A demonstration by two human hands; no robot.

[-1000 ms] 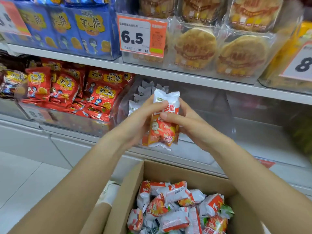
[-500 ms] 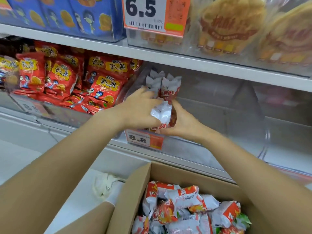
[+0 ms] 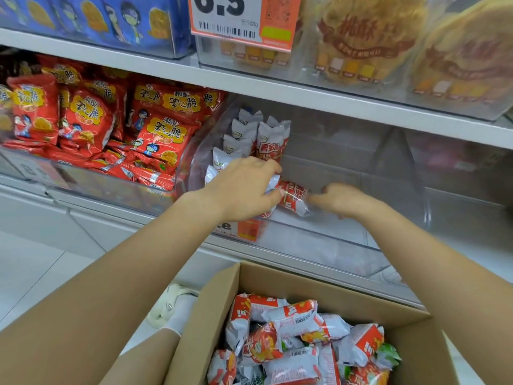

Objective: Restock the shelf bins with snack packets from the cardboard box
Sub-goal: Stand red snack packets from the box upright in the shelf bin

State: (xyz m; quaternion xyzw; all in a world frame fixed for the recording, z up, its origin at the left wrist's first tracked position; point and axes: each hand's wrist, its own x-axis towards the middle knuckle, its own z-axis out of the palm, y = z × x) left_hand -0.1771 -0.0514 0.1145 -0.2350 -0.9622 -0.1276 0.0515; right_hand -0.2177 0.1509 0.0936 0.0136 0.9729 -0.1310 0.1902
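- The packet (image 3: 293, 197) that both hands held upright a moment ago now lies tilted low in the clear bin (image 3: 319, 245)
- Box (image 3: 280, 276) of packets sits nearest
- Left hand (image 3: 244, 190) grips the packet's end; right hand (image 3: 340, 198) beside it, grasp blurred, cannot tell
- Standing packets (image 3: 249, 137) behind

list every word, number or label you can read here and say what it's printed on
"6.5", top cut off: orange price tag on the upper shelf.
"桃酥": clear pastry bag.
"掌心脆": red snack bags in the left bin.
"薯多脆": upright white and red packet in the clear bin.
".8", first digit hidden by the left hand: orange price tag on that bin's front.
Barcode digits, small print and the text on the box packets: too small or blurred.
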